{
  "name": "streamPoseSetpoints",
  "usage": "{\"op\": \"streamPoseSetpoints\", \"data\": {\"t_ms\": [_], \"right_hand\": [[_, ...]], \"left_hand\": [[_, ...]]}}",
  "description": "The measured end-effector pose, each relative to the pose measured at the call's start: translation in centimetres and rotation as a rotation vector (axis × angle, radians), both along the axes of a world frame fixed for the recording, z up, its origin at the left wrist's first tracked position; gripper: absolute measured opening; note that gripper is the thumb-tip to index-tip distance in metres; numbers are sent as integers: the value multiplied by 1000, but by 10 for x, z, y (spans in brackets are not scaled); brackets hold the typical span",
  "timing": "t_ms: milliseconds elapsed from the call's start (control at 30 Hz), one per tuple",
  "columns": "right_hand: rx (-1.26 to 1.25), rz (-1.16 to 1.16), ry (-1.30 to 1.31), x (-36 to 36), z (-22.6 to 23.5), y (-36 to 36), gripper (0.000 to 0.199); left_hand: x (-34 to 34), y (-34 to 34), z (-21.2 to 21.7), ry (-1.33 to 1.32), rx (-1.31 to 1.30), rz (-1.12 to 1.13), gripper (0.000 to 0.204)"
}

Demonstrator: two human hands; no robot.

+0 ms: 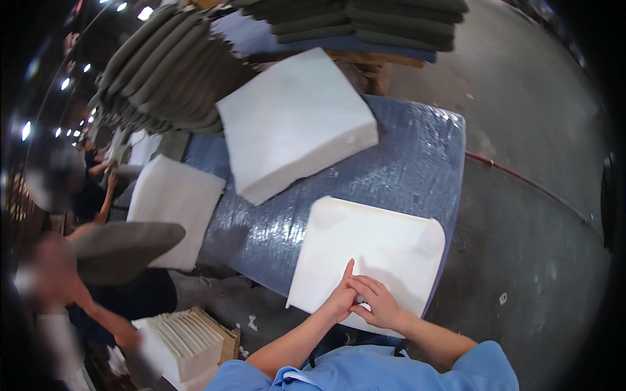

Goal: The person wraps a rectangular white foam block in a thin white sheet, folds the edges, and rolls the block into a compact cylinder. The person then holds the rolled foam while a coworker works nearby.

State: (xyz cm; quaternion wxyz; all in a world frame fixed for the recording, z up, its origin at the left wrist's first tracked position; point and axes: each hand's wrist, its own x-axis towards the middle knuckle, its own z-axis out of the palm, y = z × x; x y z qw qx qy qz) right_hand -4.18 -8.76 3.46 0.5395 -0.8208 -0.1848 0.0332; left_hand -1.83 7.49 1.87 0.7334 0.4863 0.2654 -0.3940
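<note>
In front of me a white foam cushion (372, 241) with rounded, slightly raised corners lies on the table. Above its near part my two hands are brought together. My left hand (342, 298) has one finger pointing away from me, and its other fingers are partly covered. My right hand (381, 303) lies against it with bent fingers. Between the palms shows a small pale round thing (359, 299), too small to name. Shadows of the hands fall on the cushion.
A stack of white padding sheets (297, 117) stands on the blue plastic-wrapped table (404, 150). Dark green cushions (163, 72) are piled at the far left. At left, a co-worker's hand (79, 293) is beside a dark cushion (127, 247). A red hose (521, 182) crosses the floor.
</note>
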Motion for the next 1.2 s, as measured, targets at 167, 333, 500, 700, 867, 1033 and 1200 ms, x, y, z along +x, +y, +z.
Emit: {"op": "streamPoseSetpoints", "data": {"t_ms": [167,333,500,700,867,1033,1200], "right_hand": [[-17,69,-76,-15,10,46,47],[-4,221,-240,-29,32,94,34],[9,542,-253,-88,55,173,34],[-86,1098,-235,-217,69,290,50],[-147,1196,-123,-309,73,383,43],[-280,1405,-91,-352,84,469,42],[-314,1436,-161,-356,75,561,36]], "left_hand": [[-48,51,29,-27,-84,144,96],[-103,110,57,-142,-443,428,93],[-196,194,73,-185,-398,572,81],[-379,307,75,-164,-33,638,84],[-504,366,79,-250,112,551,93],[-559,431,89,-267,269,496,102],[-593,510,81,-286,-62,884,104]]}}
